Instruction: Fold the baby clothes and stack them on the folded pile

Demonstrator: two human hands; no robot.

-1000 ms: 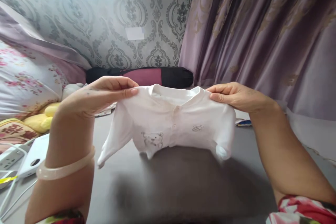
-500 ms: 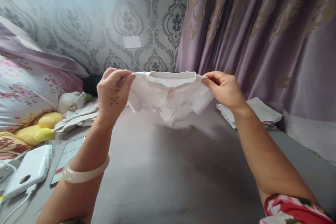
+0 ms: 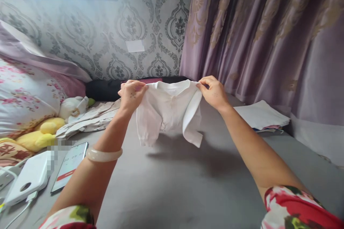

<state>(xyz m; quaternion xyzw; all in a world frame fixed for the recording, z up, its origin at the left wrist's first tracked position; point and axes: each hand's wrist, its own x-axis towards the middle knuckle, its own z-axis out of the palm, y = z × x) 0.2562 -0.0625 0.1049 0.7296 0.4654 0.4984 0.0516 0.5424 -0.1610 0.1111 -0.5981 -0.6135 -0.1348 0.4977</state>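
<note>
A small white long-sleeved baby shirt hangs in the air over the grey bed sheet. My left hand pinches its left shoulder, and my right hand pinches the shoulder on the other side. The neckline stretches between the two hands, with a front placket below it. Both sleeves dangle, and the shirt's shadow falls on the sheet beneath. Its lower hem is not clearly visible.
At left lie folded pale clothes, a yellow plush toy, a floral pillow, a phone and a white power bank with a cable. Folded white cloths lie at right, near the purple curtain.
My hands have come closer together and slightly lower, still pinching the shirt. The shirt, earlier billowing and blurred, now hangs down with its sleeves showing.
</note>
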